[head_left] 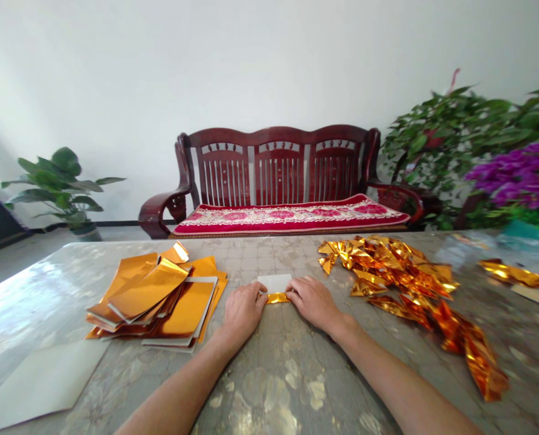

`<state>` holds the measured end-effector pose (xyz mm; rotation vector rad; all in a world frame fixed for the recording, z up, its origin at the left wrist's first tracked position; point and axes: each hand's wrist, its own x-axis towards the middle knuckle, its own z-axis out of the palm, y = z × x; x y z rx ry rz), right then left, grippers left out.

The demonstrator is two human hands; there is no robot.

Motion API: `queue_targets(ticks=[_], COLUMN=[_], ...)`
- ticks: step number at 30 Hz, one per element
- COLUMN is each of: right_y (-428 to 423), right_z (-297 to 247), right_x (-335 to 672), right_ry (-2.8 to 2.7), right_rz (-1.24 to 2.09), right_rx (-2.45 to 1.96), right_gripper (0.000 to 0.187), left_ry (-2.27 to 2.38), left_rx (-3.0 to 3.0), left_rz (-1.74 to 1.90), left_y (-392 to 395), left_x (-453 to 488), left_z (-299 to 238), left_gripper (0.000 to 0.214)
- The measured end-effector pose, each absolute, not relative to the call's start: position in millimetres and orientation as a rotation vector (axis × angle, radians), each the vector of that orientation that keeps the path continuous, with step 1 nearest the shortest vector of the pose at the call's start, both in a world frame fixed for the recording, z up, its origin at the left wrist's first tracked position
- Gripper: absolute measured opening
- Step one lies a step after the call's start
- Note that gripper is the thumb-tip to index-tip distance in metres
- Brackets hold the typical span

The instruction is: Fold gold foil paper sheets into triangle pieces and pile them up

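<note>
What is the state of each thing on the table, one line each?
gold foil strip: flat, between both hands
left hand: open, fingers on the strip's left end
right hand: open, fingers on its right end
white card: flat, behind the strip
gold foil sheets: loose, overlapping
crumpled gold foil: loose heap

Mottled stone-look tabletop [278,368], stacked gold foil sheets [161,302] at left, crumpled gold foil strips [405,278] at right, white card [38,386] at near-left edge

My left hand [243,311], my right hand [312,302]: two
Foil strip between them [277,298]: one
Foil stack [158,302]: one, tabletop's left side
Foil heap [400,284]: one, right side
Sofa [276,172]: one
</note>
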<state>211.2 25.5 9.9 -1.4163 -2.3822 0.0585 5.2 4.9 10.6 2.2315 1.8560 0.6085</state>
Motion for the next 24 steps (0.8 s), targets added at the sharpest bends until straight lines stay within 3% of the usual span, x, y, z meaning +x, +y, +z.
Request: queue_targets(ticks=[24], right_y=[25.1], right_z=[3.7], right_x=[210.8], right_ry=[-2.376], right_rz=[-0.043], right_rx=[-1.448], right_gripper=[0.01], left_ry=[1.836], left_rx=[2.303], left_rz=[0.61], left_y=[1.5], left_x=[7.8], left_z=[11.5], left_gripper=[0.009])
